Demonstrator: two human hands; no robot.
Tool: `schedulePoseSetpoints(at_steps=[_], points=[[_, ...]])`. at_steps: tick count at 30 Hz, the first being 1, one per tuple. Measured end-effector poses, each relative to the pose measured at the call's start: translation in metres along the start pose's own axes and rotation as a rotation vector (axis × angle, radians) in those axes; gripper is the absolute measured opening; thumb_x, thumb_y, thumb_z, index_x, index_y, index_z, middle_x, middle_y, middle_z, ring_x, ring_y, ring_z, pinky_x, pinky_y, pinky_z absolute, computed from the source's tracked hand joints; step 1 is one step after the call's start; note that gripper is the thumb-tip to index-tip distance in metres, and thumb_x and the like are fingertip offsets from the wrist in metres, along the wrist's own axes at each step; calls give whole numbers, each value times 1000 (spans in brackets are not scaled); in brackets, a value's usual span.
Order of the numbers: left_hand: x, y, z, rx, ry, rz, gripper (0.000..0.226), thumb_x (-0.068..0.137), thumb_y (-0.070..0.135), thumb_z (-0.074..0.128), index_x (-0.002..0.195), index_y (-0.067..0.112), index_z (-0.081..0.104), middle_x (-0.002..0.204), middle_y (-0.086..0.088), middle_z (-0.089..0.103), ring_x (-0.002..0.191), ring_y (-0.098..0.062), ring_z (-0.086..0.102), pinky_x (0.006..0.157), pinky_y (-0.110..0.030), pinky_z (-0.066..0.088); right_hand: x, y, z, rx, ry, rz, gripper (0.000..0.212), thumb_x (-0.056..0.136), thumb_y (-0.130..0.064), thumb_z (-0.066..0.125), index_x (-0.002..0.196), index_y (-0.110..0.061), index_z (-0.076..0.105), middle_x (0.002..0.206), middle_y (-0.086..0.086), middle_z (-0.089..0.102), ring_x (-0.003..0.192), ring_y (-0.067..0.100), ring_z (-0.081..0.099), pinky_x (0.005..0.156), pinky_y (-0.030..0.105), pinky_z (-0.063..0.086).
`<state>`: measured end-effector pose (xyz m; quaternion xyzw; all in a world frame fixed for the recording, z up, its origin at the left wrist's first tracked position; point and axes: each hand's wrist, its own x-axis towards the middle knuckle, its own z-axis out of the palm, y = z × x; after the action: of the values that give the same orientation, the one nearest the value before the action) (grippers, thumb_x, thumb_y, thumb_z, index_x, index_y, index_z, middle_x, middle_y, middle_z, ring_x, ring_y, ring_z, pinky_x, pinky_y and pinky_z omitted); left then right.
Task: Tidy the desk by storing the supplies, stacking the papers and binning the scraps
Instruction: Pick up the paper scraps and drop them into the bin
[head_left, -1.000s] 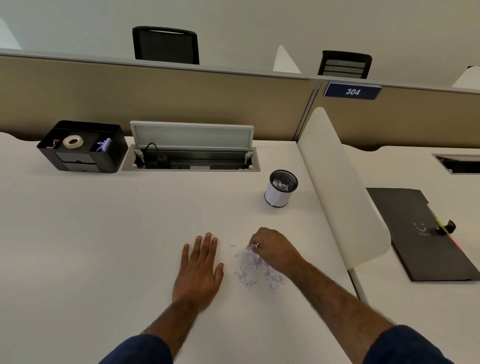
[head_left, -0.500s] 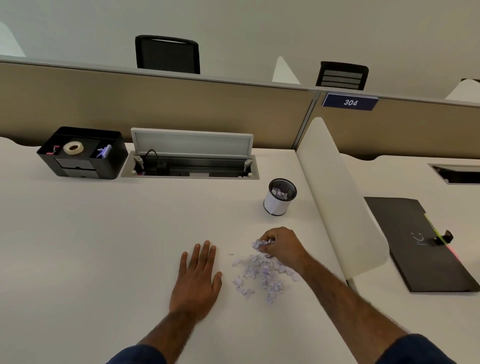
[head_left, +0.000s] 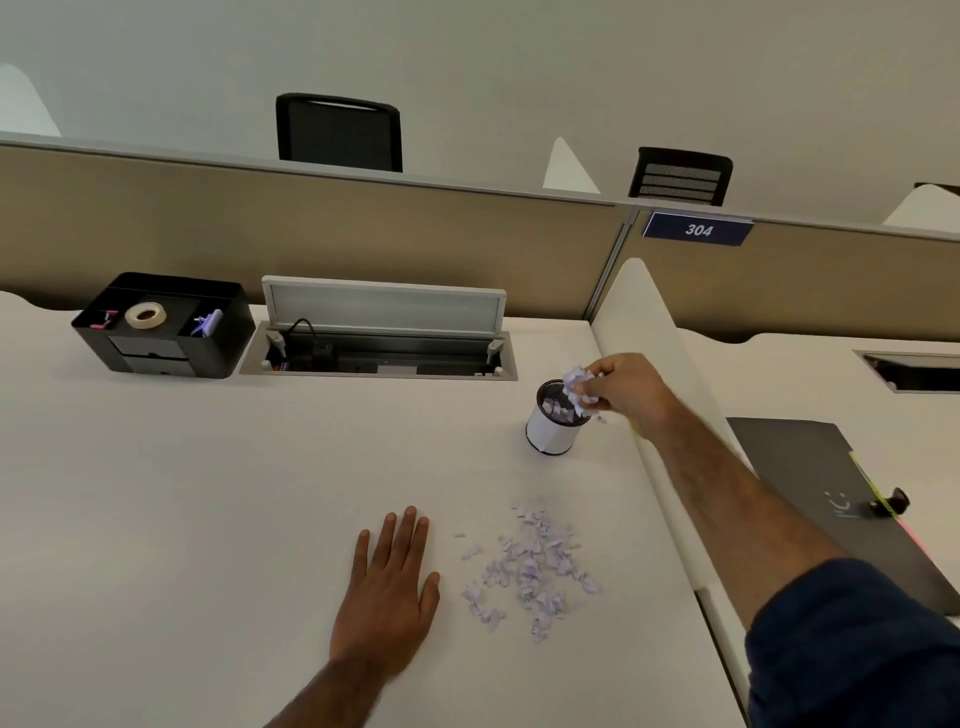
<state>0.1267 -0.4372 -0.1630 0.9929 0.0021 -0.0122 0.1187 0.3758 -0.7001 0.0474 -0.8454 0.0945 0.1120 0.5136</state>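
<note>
Desk (head_left: 208, 493) white, beige partition (head_left: 363, 234) behind; left hand (head_left: 387, 597) flat, right hand (head_left: 623, 389) pinching scraps (head_left: 579, 387) over cup (head_left: 550, 434)

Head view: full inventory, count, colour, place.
desk: 1, white, foreground
scrap pile: many bits, lilac, desk front centre
cup: 1, white, black rim, back right, holds binned scraps
held scraps: 1 bunch, lilac, above cup
organiser: 1, black, back left
tape roll: 1, cream, organiser's middle compartment
cable tray: 1, grey, lid up, back centre
divider: 1, white, desk's right edge
folder: 1, dark grey, neighbouring desk
sign: 1, blue, "304", on partition
chairs: 2, black, behind partition
left hand: flat on desk
right hand: pinching held scraps
</note>
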Motion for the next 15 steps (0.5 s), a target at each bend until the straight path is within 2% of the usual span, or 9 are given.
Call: schedulePoseSetpoints(at_steps=[3, 5, 8, 9, 13, 15], points=[[0, 0, 0, -5, 12, 11, 70, 103, 49, 30, 165, 19, 13, 173, 0, 9, 159, -22, 10, 124, -47, 6, 26, -7, 8, -77, 61, 4, 15, 80, 16, 65, 75, 2, 63, 71, 19, 61, 53, 26, 62, 50, 29, 58], [0, 0, 0, -5, 14, 14, 71, 103, 48, 31, 165, 19, 13, 173, 0, 9, 160, -21, 9, 124, -47, 6, 38, -3, 16, -141, 22, 14, 24, 81, 15, 65, 68, -4, 58, 70, 15, 55, 48, 20, 56, 49, 27, 53], [0, -1, 2, -3, 14, 12, 71, 103, 49, 30, 165, 20, 11, 173, 1, 8, 160, -20, 6, 125, -47, 5, 51, 10, 26, -377, -12, 1, 9, 81, -2, 71, 85, -10, 69, 80, 12, 65, 68, 22, 63, 71, 34, 59], [0, -1, 2, -3, 12, 11, 71, 103, 49, 30, 165, 20, 11, 173, 1, 8, 160, -20, 6, 125, -47, 5, 54, 13, 29, -434, -8, 2, 13, 80, -5, 72, 93, -8, 72, 85, 11, 67, 75, 23, 64, 75, 33, 58], [0, -1, 1, -2, 6, 9, 70, 104, 50, 28, 165, 20, 10, 173, 1, 7, 160, -20, 4, 124, -47, 6, 55, 19, 46, -710, 14, -63, 28, 88, -23, 68, 107, -3, 74, 106, 15, 72, 97, 31, 67, 79, 28, 50], [1, -1, 1, -2, 4, 4, 70, 104, 51, 26, 165, 21, 9, 173, 1, 6, 160, -21, 4, 124, -47, 5, 55, 22, 52, -754, 15, -82, 33, 92, -31, 65, 107, -2, 73, 109, 15, 71, 101, 32, 66, 76, 27, 46]])
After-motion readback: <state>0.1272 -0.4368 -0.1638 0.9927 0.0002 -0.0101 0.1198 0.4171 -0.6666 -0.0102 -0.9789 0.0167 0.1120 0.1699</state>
